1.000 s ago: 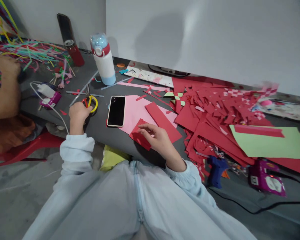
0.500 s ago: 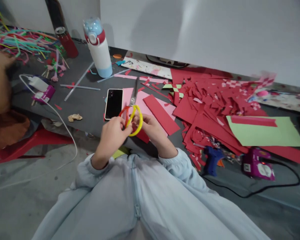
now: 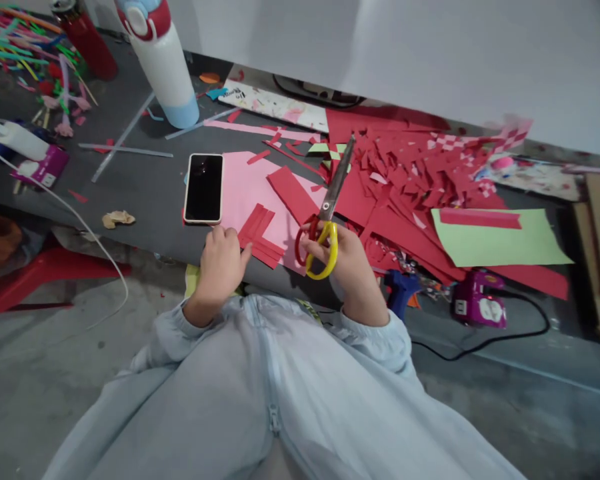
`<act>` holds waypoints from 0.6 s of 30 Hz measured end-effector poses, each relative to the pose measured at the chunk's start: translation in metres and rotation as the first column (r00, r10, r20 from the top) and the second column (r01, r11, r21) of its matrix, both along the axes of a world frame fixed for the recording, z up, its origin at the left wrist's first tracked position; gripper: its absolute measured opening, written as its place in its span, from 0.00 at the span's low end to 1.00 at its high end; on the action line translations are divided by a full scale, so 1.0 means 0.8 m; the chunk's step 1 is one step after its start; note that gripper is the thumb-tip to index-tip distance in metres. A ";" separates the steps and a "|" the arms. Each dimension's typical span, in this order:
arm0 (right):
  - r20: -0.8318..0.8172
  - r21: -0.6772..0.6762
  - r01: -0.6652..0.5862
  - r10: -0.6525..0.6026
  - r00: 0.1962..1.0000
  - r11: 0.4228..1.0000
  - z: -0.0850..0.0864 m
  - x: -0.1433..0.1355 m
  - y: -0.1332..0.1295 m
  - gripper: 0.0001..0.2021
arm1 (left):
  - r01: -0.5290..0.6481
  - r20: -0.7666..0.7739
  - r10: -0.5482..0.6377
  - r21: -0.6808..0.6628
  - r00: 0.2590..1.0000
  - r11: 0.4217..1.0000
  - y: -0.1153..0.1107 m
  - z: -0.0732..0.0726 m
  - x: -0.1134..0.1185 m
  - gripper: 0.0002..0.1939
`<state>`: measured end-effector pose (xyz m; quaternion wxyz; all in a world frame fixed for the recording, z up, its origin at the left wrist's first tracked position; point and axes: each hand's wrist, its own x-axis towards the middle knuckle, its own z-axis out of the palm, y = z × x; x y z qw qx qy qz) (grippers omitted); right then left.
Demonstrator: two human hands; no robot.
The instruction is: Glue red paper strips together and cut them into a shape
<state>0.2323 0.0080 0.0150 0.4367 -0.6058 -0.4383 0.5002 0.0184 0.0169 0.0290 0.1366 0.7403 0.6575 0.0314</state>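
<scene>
My right hand [image 3: 354, 263] grips a pair of scissors [image 3: 336, 183] by the red and yellow handles. Their blades are together and point up and away, over the red paper. At the table's front edge lies my left hand [image 3: 223, 263], back up, thumb apart from the fingers and nothing visible in it. Its thumb is close to several cut red paper strips [image 3: 261, 235], which rest on a pink paper sheet [image 3: 237, 177]. A wider red paper piece [image 3: 293, 193] lies on the same sheet. Just beyond my left hand is a phone [image 3: 204, 188] with a dark screen.
Red paper scraps [image 3: 410, 163] are heaped at the right, beside a green sheet [image 3: 500, 243]. A blue glue gun [image 3: 403, 290] and a purple box [image 3: 480, 300] with a black cable sit near the front edge. A white bottle [image 3: 165, 77] stands at the back left.
The scissors have moved right in my right hand, away from my left, which also touched them before. My left hand is now down by the table edge. The view has shifted, and red strips are uncovered.
</scene>
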 end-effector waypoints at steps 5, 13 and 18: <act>-0.056 -0.078 -0.033 0.029 0.998 0.996 -0.007 0.012 -0.020 0.16 | 0.018 -0.132 -0.022 -0.033 0.991 0.999 0.002 0.001 0.009 0.20; -0.195 -0.206 -0.125 0.084 0.977 0.971 0.005 0.012 -0.038 0.21 | -0.024 0.121 0.030 -0.055 0.992 0.998 0.020 -0.015 0.007 0.14; -0.250 -0.215 -0.180 0.124 0.960 0.960 0.001 0.015 -0.041 0.23 | -0.139 0.302 0.175 -0.136 0.937 0.981 0.028 -0.020 0.005 0.26</act>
